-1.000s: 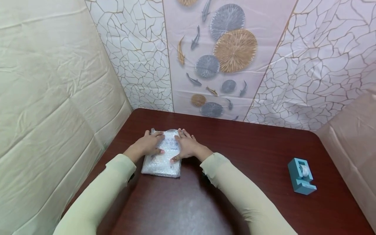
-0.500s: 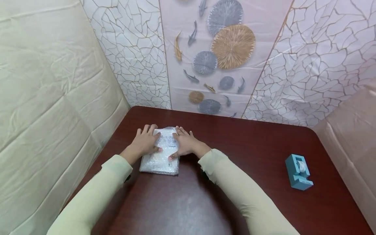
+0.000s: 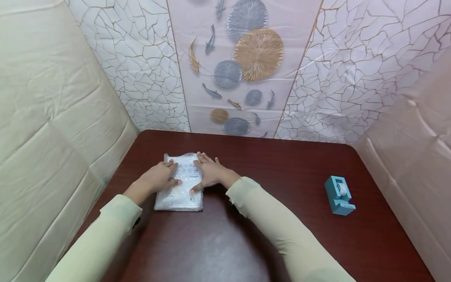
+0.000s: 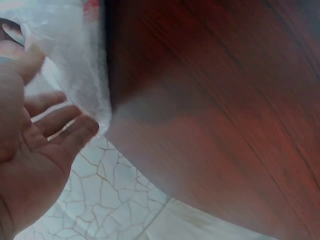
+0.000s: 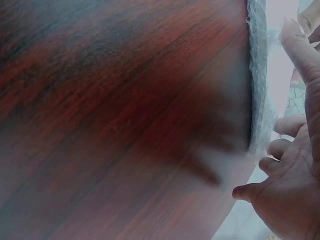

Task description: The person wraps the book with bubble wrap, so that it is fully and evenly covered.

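Note:
A flat, book-sized package in clear bubble wrap (image 3: 183, 199) lies at the left of the table, with blurred print showing through its upper part. My left hand (image 3: 155, 179) rests on its left side, the thumb lying on top toward the middle. On the right side lies my right hand (image 3: 211, 173), with spread fingers near the far right corner and the thumb on top. The left wrist view shows loosely bent left fingers (image 4: 60, 117) along the wrap's edge. In the right wrist view, the right fingers (image 5: 280, 147) are beside the wrapped edge, gripping nothing.
A blue tape dispenser (image 3: 339, 196) with a roll of clear tape (image 3: 341, 189) stands toward the right of the dark red-brown table (image 3: 267, 172). Fabric-covered walls (image 3: 317, 98) border the table at the back and both sides.
The left fingers, spread beyond the package's left edge half a second ago, have drawn back onto it. The right hand stays on its side. The head view has turned slightly right.

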A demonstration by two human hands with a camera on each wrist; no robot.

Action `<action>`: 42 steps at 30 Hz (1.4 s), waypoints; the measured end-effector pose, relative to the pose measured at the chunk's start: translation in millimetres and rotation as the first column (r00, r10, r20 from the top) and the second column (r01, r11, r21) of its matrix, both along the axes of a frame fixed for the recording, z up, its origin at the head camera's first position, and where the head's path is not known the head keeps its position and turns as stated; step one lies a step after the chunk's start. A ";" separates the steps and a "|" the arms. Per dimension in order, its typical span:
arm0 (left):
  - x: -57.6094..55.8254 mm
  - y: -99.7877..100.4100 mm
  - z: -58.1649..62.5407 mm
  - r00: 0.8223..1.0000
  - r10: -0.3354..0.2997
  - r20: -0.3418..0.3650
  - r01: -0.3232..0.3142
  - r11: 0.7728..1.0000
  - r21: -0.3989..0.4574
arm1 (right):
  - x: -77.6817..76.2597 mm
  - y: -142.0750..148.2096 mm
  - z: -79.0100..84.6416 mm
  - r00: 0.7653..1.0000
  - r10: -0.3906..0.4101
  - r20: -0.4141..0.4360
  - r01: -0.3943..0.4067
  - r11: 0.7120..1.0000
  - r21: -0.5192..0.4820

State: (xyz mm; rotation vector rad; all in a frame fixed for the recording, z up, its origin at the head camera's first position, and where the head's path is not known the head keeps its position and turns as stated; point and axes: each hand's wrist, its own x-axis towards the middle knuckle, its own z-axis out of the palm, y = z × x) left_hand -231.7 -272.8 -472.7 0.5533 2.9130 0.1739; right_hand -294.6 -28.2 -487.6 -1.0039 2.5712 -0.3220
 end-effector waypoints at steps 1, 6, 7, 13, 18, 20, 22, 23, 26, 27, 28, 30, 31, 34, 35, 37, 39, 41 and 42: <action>1.5 -2.5 -0.1 1.000 -0.002 0.015 0.001 1.000 0.020 | 0.2 -0.7 -0.3 1.000 -0.001 0.000 0.001 1.000 0.003; 5.8 -15.1 1.0 0.986 -0.025 0.167 0.003 0.992 0.129 | 0.3 0.1 -2.4 1.000 -0.003 0.010 0.003 1.000 0.006; 6.2 -18.1 1.8 0.977 -0.031 0.212 -0.002 0.988 0.155 | 0.3 0.7 -2.6 1.000 -0.002 0.012 0.002 1.000 0.003; 3.4 -33.3 2.7 0.933 -0.096 0.347 -0.008 0.958 0.285 | 2.2 5.4 -2.1 1.000 0.000 0.008 0.000 1.000 -0.016; 3.9 -34.0 0.3 0.946 -0.110 0.305 0.020 0.959 0.284 | 6.1 11.1 -4.5 1.000 -0.002 -0.006 0.002 1.000 -0.014; 4.8 -34.7 -0.4 0.950 -0.099 0.295 0.014 0.961 0.277 | 8.1 12.2 -4.1 1.000 -0.002 -0.010 0.001 1.000 -0.024; 5.4 -35.6 -1.1 0.954 -0.093 0.285 0.013 0.962 0.273 | 10.5 13.0 -2.7 1.000 0.002 -0.020 -0.003 0.999 -0.034; 5.7 -35.7 -1.1 0.955 -0.094 0.280 0.015 0.962 0.272 | 11.8 14.0 -1.3 1.000 0.006 -0.027 -0.008 0.999 -0.044; 6.6 -34.9 0.1 0.954 -0.089 0.285 0.006 0.960 0.280 | 16.5 20.1 5.5 0.999 0.009 -0.036 -0.012 0.997 -0.072; 6.6 -34.4 0.6 0.954 -0.086 0.287 0.002 0.960 0.279 | 17.8 23.0 7.0 0.999 0.009 -0.045 -0.012 0.997 -0.074; 6.4 -33.4 1.3 0.954 -0.082 0.288 -0.001 0.961 0.276 | 19.2 27.7 9.7 0.999 0.011 -0.051 -0.015 0.996 -0.083; 6.8 -31.0 3.8 0.951 -0.074 0.299 -0.011 0.962 0.274 | 21.4 38.3 14.3 0.998 0.011 -0.069 -0.017 0.996 -0.088; 6.7 -30.4 4.0 0.951 -0.072 0.301 -0.014 0.962 0.273 | 22.6 44.7 16.7 0.997 0.011 -0.075 -0.018 0.996 -0.092; 6.5 -29.4 5.0 0.951 -0.076 0.300 -0.008 0.963 0.270 | 27.7 66.1 23.8 0.995 0.017 -0.103 -0.030 0.992 -0.120; 6.8 -29.3 5.7 0.951 -0.079 0.299 -0.006 0.962 0.272 | 30.3 73.4 26.5 0.994 0.016 -0.107 -0.030 0.991 -0.133; 7.0 -30.1 4.7 0.950 -0.084 0.301 -0.002 0.962 0.275 | 38.2 88.1 32.7 0.994 0.006 -0.108 -0.023 0.987 -0.156; 8.0 -30.4 5.4 0.948 -0.085 0.306 -0.003 0.961 0.276 | 47.7 101.4 39.4 0.993 -0.011 -0.119 -0.010 0.984 -0.177; 8.9 -31.5 4.8 0.948 -0.084 0.308 -0.005 0.961 0.278 | 57.8 113.3 46.4 0.990 -0.031 -0.135 0.004 0.980 -0.197; 9.3 -31.9 4.1 0.946 -0.080 0.313 -0.012 0.960 0.281 | 62.7 118.8 49.9 0.989 -0.042 -0.145 0.011 0.978 -0.206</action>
